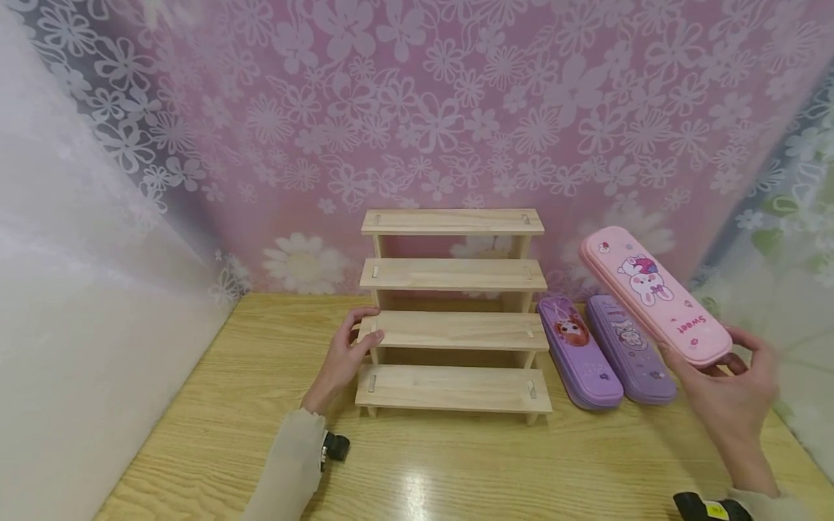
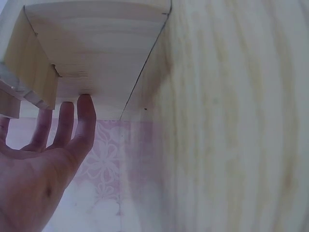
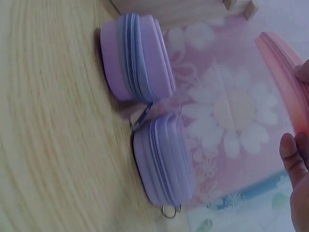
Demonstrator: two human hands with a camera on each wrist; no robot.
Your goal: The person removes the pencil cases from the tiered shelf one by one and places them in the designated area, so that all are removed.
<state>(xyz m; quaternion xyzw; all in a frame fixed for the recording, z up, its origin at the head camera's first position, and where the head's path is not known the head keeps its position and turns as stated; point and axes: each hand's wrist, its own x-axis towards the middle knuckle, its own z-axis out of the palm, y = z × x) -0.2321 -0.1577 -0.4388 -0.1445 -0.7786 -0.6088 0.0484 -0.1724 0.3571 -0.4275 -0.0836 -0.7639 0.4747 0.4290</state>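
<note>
In the head view my right hand (image 1: 736, 391) grips a pink pencil case (image 1: 651, 293) with a bunny and the word "Sweet" by its near end, tilted and raised. Behind and below it a lilac pencil case (image 1: 645, 373) lies on the table, partly covered by the pink one. Beside that lies a purple pencil case (image 1: 580, 354) with a doll picture. My left hand (image 1: 342, 358) holds the left end of the third step down of a wooden step rack (image 1: 456, 329), thumb on top. The left wrist view shows its fingers (image 2: 86, 116) under the wood.
The rack has several steps and stands on a wood-grain table (image 1: 260, 434). The purple case is close to its right side. A pink flowered curtain (image 1: 423, 108) hangs behind, and pale sheeting (image 1: 98, 289) bounds the left.
</note>
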